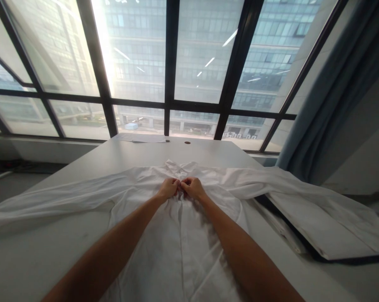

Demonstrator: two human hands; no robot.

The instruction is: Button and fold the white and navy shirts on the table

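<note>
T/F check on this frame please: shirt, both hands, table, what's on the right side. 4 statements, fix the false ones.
1. A white shirt lies spread on the table. True.
2. The left hand and right hand are far apart, one on each sleeve. False: they meet at the shirt's front, just below the collar.
3. The shirt's right sleeve drapes over a flat dark-edged board. True.
4. The curtain covers the whole window. False: it hangs only at the right edge.
</note>
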